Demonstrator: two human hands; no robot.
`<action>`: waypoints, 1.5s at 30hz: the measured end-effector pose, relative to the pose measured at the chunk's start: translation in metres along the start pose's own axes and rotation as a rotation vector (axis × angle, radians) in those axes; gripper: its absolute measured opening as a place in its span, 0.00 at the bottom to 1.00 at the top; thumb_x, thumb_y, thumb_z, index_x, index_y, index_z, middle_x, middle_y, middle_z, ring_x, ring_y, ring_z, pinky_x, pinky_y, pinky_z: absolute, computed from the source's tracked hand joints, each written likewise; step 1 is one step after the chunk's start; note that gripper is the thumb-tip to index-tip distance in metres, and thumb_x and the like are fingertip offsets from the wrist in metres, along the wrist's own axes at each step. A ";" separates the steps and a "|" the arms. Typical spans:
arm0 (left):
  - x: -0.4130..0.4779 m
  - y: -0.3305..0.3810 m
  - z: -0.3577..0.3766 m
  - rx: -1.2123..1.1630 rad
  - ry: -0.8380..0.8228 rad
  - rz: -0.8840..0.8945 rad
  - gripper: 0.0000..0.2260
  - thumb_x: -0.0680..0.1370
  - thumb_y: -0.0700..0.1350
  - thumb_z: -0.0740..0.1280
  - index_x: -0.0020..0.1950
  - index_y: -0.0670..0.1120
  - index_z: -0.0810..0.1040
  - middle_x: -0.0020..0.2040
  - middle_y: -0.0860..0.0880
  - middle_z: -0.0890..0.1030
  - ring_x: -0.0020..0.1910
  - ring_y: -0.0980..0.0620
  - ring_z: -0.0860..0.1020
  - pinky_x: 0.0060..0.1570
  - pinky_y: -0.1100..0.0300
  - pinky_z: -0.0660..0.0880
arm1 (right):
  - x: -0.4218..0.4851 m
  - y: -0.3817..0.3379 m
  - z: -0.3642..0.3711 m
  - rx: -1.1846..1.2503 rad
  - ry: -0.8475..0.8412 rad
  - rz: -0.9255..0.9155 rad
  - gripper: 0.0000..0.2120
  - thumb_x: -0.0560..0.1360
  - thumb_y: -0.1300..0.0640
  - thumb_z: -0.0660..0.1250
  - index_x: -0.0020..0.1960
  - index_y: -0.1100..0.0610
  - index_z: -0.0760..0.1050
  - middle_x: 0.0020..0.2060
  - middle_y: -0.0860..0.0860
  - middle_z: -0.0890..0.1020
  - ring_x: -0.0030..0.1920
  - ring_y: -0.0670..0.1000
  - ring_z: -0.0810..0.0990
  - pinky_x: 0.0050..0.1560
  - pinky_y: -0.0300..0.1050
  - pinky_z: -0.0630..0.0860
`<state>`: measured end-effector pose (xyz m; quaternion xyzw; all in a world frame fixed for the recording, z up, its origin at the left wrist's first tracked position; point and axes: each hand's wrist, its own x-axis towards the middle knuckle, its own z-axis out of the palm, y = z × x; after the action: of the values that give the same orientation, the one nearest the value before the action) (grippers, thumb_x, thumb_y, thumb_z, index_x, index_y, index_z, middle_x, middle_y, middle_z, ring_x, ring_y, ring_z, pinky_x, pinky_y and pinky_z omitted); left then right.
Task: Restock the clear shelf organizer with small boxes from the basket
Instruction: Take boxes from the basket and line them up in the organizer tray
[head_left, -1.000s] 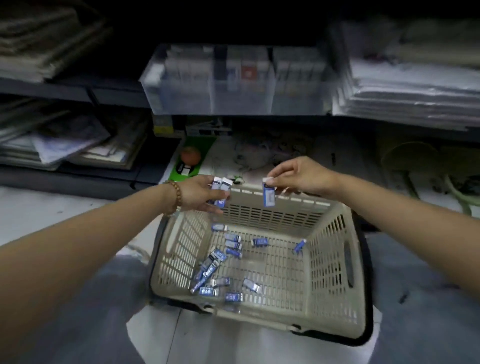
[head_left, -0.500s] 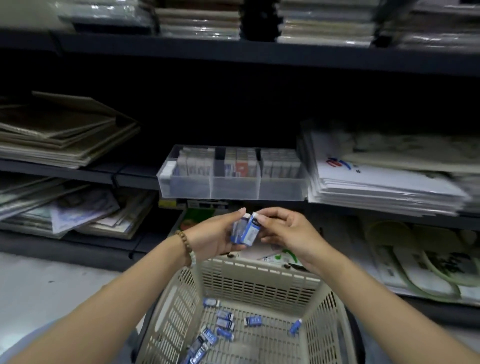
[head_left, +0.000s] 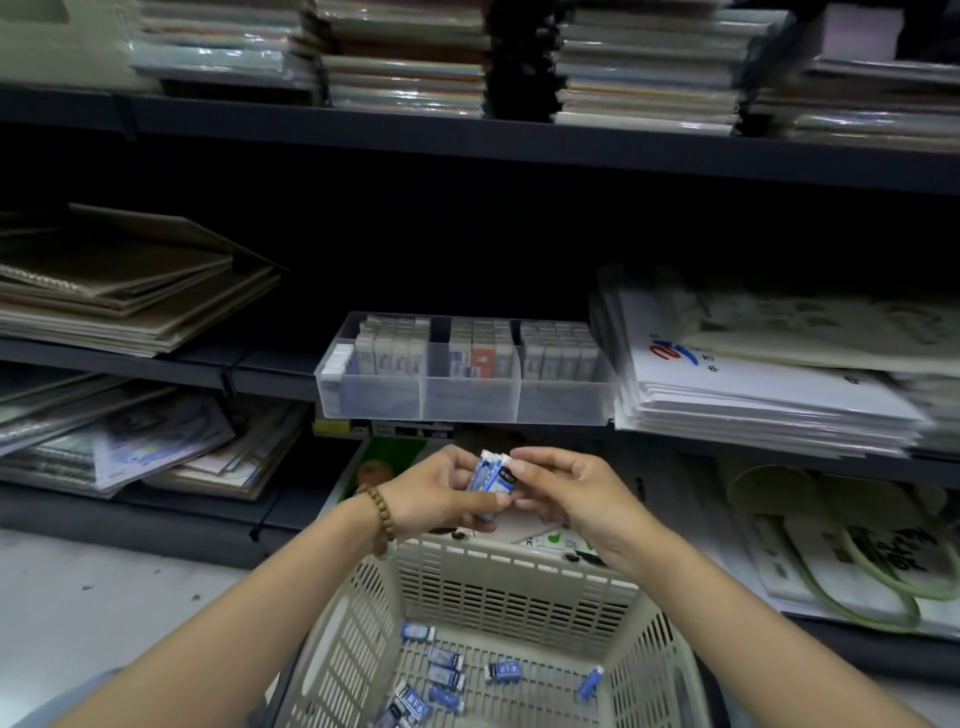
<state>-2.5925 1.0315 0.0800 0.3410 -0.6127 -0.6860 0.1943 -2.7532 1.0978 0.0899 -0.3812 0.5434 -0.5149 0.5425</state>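
A small stack of blue boxes (head_left: 491, 478) is held between the left hand (head_left: 441, 493) and right hand (head_left: 563, 491), above the basket (head_left: 511, 564) and below the clear organizer (head_left: 467, 397), apparently being squared for loading; a lift into a compartment is judged next.

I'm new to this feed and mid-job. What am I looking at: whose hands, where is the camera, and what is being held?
There is no machine. A head-worn camera looks forward and down at a person's two bare hands. The left hand and right hand share a grip on a few small blue boxes. Below them, the beige basket holds more loose boxes. Ahead, on the shelf, stands the clear shelf organizer, its three compartments holding upright boxes. Stacks of paper goods fill the shelves around it.
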 end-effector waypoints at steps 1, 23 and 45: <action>-0.001 0.000 -0.001 0.016 0.016 0.000 0.14 0.72 0.35 0.70 0.53 0.41 0.67 0.39 0.50 0.83 0.35 0.56 0.81 0.37 0.64 0.78 | 0.000 0.001 0.001 0.048 -0.006 0.034 0.13 0.73 0.62 0.69 0.57 0.63 0.78 0.47 0.60 0.84 0.39 0.48 0.83 0.38 0.33 0.79; -0.003 0.025 -0.064 0.092 0.280 0.298 0.24 0.60 0.52 0.76 0.53 0.48 0.77 0.52 0.48 0.82 0.49 0.54 0.81 0.46 0.61 0.78 | 0.031 -0.038 0.048 0.161 -0.114 -0.040 0.12 0.74 0.64 0.67 0.57 0.63 0.75 0.48 0.56 0.84 0.45 0.47 0.84 0.42 0.33 0.79; 0.007 -0.001 -0.159 -0.006 0.620 0.182 0.22 0.80 0.55 0.55 0.71 0.48 0.66 0.71 0.50 0.67 0.69 0.50 0.66 0.68 0.57 0.62 | 0.164 -0.064 0.151 -1.137 0.026 -0.196 0.24 0.72 0.54 0.72 0.66 0.60 0.71 0.57 0.55 0.79 0.53 0.51 0.78 0.46 0.37 0.71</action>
<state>-2.4846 0.9145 0.0748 0.4768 -0.5503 -0.5312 0.4331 -2.6343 0.9047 0.1374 -0.6551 0.7035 -0.1943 0.1954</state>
